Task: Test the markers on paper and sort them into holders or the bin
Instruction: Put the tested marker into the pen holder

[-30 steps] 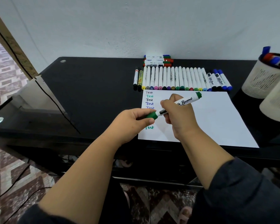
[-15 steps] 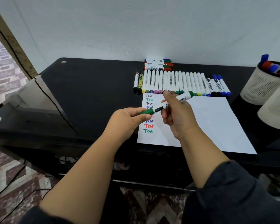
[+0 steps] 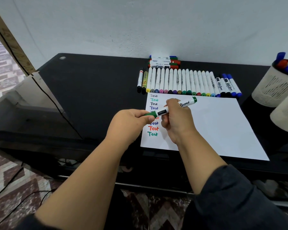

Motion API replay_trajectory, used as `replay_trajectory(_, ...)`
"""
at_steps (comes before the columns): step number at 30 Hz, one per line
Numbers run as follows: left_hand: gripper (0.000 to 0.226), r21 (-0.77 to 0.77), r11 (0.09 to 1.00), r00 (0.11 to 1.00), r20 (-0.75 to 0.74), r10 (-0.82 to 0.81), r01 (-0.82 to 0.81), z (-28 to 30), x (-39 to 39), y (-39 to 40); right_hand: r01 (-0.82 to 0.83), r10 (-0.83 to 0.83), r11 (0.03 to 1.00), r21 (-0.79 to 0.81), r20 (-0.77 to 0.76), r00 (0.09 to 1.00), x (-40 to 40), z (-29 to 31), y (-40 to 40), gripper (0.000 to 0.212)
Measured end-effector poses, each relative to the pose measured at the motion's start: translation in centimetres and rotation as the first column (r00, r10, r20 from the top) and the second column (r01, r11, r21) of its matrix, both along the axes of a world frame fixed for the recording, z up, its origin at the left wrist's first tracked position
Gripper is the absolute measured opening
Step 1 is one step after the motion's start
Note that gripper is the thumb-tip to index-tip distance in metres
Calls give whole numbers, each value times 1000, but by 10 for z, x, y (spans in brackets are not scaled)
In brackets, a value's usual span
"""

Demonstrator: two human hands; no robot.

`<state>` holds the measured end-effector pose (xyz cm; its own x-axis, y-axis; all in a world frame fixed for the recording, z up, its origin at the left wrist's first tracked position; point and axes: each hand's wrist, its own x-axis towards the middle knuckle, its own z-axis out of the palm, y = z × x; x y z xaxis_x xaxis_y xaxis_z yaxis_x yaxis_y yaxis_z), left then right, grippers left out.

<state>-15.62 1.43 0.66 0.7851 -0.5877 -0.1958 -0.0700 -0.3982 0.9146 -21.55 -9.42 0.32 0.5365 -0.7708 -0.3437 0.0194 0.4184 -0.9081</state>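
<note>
Green-capped, the white marker is held slantwise above the sheet of paper on the black tabletop. The left hand pinches its green cap, while the right hand curls round the barrel. A row of markers lies beside the paper's far edge, and two mesh holders stand at the right.
</note>
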Motion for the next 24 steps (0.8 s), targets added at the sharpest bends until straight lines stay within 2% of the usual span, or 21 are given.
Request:
replay_trajectory(7, 9, -14, 1000, 1000, -7, -6, 6, -1, -3, -3, -21, 21, 1000, 19, 6, 1000, -2, -3, -3, 25)
replay_trajectory(10, 13, -11, 1000, 1000, -19, -1, 1, -1, -3, -4, -22, 21, 1000, -13, -22, 1000, -1, -3, -5, 25)
replay_trajectory(13, 7, 4, 1000, 1000, -22, -6, 6, -1, -3, -6, -28, 25, 998, -58, -56, 998, -4, -2, -5, 28)
replay_trajectory(15, 18, 23, 1000, 1000, -17, -9, 9, -2, -4, -6, -35, 31, 996, -82, -52, 998, -7, -1, -5, 32)
replay_trajectory(19, 28, 59, 998, 1000, 15, -2, 1, 8, -3, -5, 55, -52, 998, -24, 124, 991, -14, 3, -7, 20)
replay_trajectory(20, 29, 77, 997, 999, 32, -9, 7, 11, -3, -4, 83, -74, 994, -71, 122, 990, -17, 3, -7, 19)
replay_trajectory(22, 31, 114, 993, 996, 75, -38, 30, 19, -5, -3, 85, -83, 937, -338, 21, 996, -24, 5, -7, 24)
replay_trajectory(24, 32, 138, 988, 990, 118, -78, 62, 26, -9, -2, 7, -95, 751, -660, -97, 991, -33, 10, -7, 28)
